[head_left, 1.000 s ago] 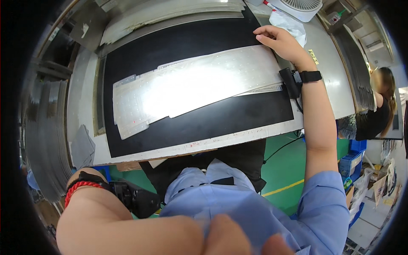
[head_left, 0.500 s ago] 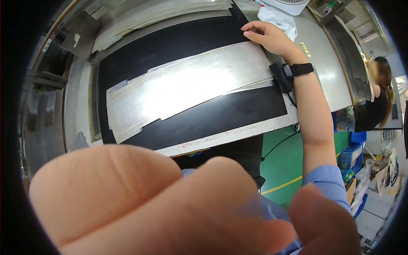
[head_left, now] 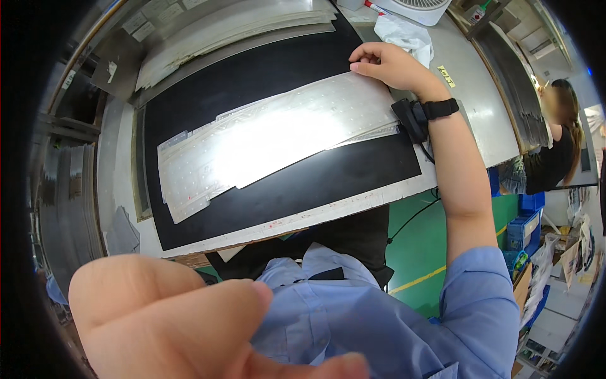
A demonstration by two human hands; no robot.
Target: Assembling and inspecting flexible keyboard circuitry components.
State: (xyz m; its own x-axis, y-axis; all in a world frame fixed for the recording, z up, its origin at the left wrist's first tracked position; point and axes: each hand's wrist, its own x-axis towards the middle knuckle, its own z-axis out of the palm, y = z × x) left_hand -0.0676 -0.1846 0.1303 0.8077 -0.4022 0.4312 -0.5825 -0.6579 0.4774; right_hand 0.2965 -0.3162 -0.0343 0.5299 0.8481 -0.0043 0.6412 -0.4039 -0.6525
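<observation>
Thin, shiny silver rectangular sheets (head_left: 278, 136) lie flat and overlapping; the step in hand looks like a pause beside them, and lifting one would call for fingertips under its edge.
On the black mat (head_left: 372, 161) over the white-edged table (head_left: 353, 203), their long axis slants from near left to far right; right hand (head_left: 404, 71), empty and loosely curled, at the far-right corner; left hand (head_left: 170, 316) blurred near the camera, grip unclear.

overlapping shiny, dotted flat sheets (head_left: 278, 136), glare-washed in the middle, slantwise on a black mat (head_left: 353, 167)
</observation>
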